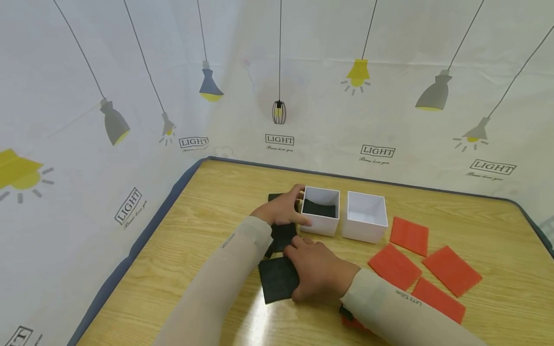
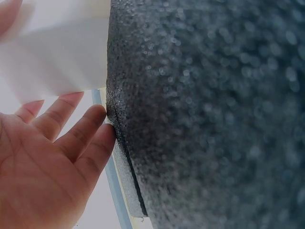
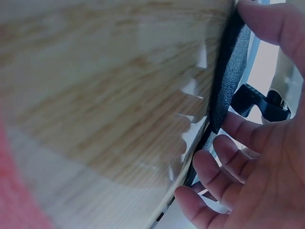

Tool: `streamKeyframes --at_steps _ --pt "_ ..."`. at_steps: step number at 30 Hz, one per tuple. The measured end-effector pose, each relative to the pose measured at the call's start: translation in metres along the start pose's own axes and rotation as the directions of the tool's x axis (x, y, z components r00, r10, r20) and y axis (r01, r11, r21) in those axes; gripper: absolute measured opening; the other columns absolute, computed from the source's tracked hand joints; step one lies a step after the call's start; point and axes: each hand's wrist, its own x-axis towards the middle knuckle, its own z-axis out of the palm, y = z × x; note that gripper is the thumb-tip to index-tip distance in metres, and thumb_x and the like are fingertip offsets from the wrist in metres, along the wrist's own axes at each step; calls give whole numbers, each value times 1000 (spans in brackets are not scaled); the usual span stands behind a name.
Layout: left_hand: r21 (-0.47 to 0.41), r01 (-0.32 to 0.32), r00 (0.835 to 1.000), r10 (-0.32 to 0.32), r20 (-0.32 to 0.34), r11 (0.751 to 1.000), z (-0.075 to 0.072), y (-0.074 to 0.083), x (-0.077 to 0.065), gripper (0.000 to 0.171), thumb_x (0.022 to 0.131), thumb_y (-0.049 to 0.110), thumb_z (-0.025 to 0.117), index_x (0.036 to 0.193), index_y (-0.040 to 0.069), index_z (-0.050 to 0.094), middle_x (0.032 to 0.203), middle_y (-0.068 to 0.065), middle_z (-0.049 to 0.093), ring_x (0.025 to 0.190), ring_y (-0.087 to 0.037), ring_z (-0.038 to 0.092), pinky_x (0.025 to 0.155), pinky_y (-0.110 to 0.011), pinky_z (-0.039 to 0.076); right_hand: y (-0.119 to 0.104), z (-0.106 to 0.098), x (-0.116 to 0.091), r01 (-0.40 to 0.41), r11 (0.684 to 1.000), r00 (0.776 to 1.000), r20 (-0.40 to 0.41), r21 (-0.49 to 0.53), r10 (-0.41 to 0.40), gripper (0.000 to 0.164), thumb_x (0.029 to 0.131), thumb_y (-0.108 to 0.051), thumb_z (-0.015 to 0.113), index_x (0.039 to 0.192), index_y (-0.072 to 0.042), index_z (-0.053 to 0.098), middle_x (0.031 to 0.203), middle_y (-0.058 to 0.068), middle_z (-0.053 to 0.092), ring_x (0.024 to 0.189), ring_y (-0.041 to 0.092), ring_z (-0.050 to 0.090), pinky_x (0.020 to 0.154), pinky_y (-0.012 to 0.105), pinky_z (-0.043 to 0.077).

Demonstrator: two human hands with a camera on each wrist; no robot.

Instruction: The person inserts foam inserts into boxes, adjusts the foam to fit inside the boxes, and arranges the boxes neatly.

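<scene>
My left hand [image 1: 281,207] holds the left white box [image 1: 318,226] at its left side, thumb along the front and fingers toward the back. A black foam square [image 1: 319,208] lies inside that box. My right hand [image 1: 319,269] grips the right edge of another black foam square [image 1: 277,279] on the near side, thumb at the close corner and fingers at the far one. More black squares [image 1: 283,237] lie under and beside my left wrist, partly hidden by it. In the left wrist view a black foam surface [image 2: 214,114] fills the right side, close to the fingertips.
A second white box [image 1: 364,230] stands right of the first, with a bare floor inside. Several red squares [image 1: 409,235] are spread on the wooden table [image 1: 216,192] at the right, some partly under my right forearm. A printed curtain [image 1: 320,144] surrounds the back and left table edges.
</scene>
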Motion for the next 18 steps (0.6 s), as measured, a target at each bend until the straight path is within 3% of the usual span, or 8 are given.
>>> streamKeyframes --at_steps 10,18 --pt "11 9 1000 -9 0 1000 1 -1 0 102 86 31 89 164 22 23 163 -13 42 140 -30 51 117 -48 42 0 -1 -2 -19 1000 1000 9 7 19 81 67 -54 89 134 -15 63 126 3 57 116 23 56 98 48 54" --pt "21 13 1000 -13 9 1000 0 -1 1 103 87 33 88 165 23 22 164 -12 41 142 -29 50 118 -49 41 -3 0 -1 6 1000 1000 9 4 -6 95 65 -63 89 142 -15 59 131 1 57 118 22 55 93 49 54"
